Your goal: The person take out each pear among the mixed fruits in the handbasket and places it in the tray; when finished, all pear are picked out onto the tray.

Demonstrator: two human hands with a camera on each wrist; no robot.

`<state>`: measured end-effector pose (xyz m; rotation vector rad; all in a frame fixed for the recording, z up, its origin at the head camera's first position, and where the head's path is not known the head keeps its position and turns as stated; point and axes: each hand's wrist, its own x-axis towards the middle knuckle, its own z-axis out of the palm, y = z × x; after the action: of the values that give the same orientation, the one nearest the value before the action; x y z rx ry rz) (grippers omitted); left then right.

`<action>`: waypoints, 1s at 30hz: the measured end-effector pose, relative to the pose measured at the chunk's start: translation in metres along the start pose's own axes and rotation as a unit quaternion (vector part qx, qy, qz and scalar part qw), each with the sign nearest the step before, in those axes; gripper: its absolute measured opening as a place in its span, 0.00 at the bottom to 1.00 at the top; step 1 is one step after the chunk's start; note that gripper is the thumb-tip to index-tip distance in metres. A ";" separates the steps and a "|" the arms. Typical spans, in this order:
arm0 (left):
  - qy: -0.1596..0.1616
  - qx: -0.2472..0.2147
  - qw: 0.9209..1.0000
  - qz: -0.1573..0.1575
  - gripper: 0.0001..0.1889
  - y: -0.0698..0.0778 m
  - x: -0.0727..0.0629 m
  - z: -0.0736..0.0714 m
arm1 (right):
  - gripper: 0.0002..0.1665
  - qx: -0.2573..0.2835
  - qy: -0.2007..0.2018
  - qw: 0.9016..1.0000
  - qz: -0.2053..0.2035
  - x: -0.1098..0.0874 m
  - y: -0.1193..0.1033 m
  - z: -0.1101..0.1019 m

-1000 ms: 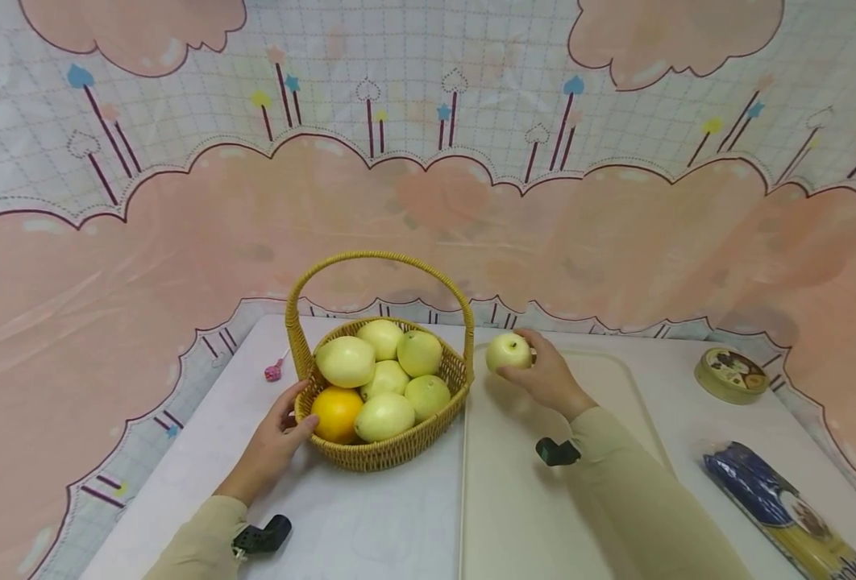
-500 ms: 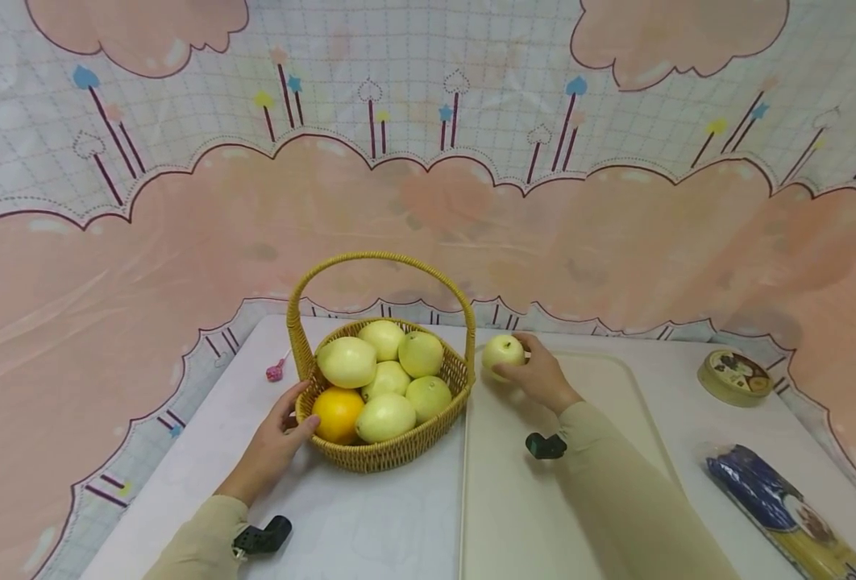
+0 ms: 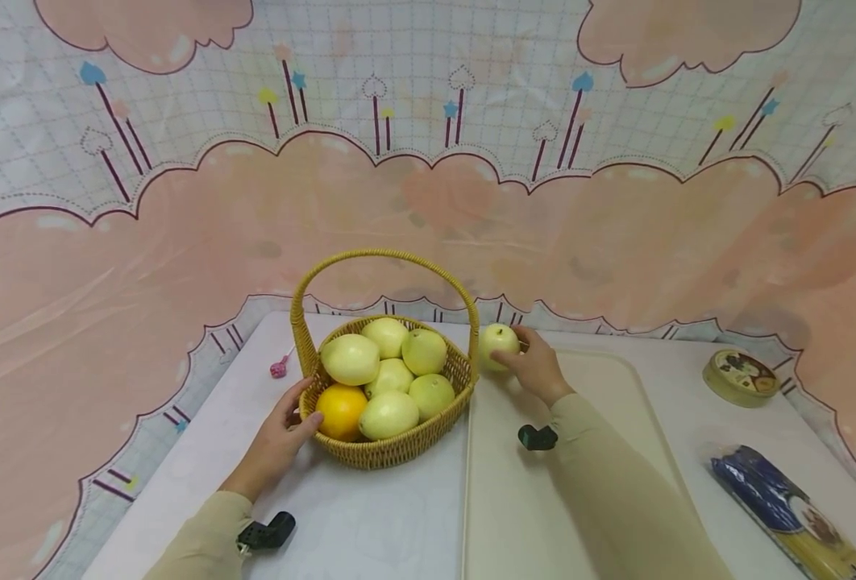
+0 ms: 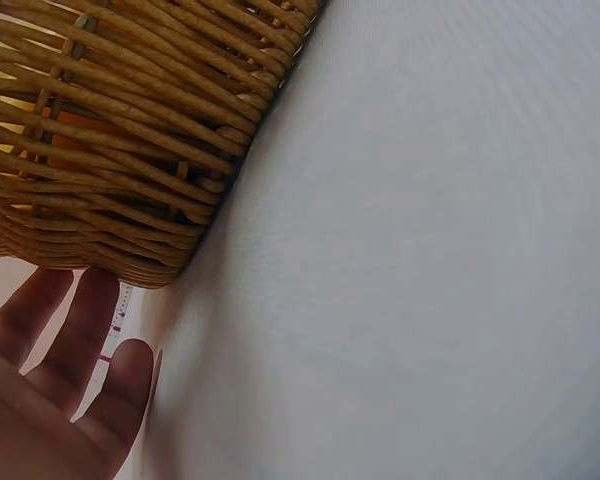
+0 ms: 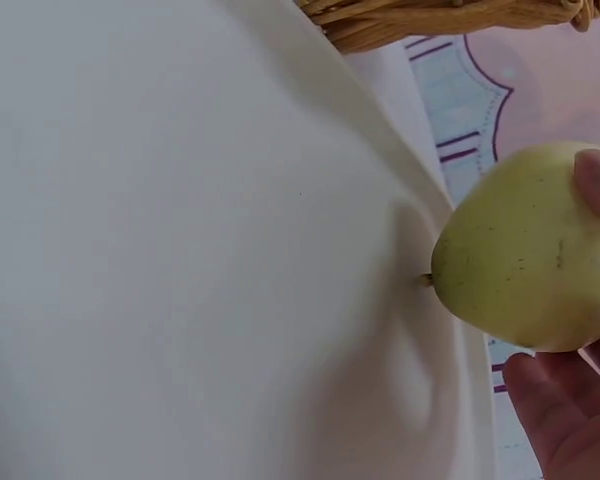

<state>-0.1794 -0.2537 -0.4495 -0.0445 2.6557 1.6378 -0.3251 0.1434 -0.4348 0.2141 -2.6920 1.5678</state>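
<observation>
A wicker basket (image 3: 380, 455) with a tall arched handle stands on the table, filled with several pale green-yellow fruits (image 3: 388, 416) and one orange (image 3: 340, 412). My left hand (image 3: 277, 435) holds the basket's left side, thumb at the rim; in the left wrist view its fingertips (image 4: 98, 290) meet the woven wall (image 4: 120, 150). To the right of the basket, my right hand (image 3: 537, 366) grips a pear (image 3: 496, 345) between thumb and fingers. The right wrist view shows that pear (image 5: 525, 255) raised over the tray's far edge, stem pointing left.
A cream tray (image 3: 529, 499) lies right of the basket. Further right are a round tin (image 3: 741, 379) and a blue-and-yellow packet (image 3: 783, 507). A pink lollipop (image 3: 279, 368) lies left of the basket. A patterned cloth (image 3: 428, 201) hangs behind the table.
My right hand has carried the pear a little left, closer to the basket's right side. The left hand keeps its hold on the basket. The head view has shifted slightly.
</observation>
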 end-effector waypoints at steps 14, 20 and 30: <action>-0.001 -0.003 1.000 -0.001 0.35 0.000 0.001 0.000 | 0.42 0.002 0.005 1.000 0.002 0.005 -0.004 0.003; -0.002 -0.003 1.000 -0.003 0.36 -0.001 0.002 0.000 | 0.41 0.001 0.000 1.000 0.001 0.004 -0.006 0.002; -0.002 0.000 1.000 0.005 0.35 -0.002 0.003 0.000 | 0.44 -0.022 -0.020 0.999 -0.021 0.005 -0.003 -0.002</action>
<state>-0.1824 -0.2546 -0.4516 -0.0287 2.6579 1.6395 -0.3297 0.1434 -0.4309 0.3035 -2.7301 1.5066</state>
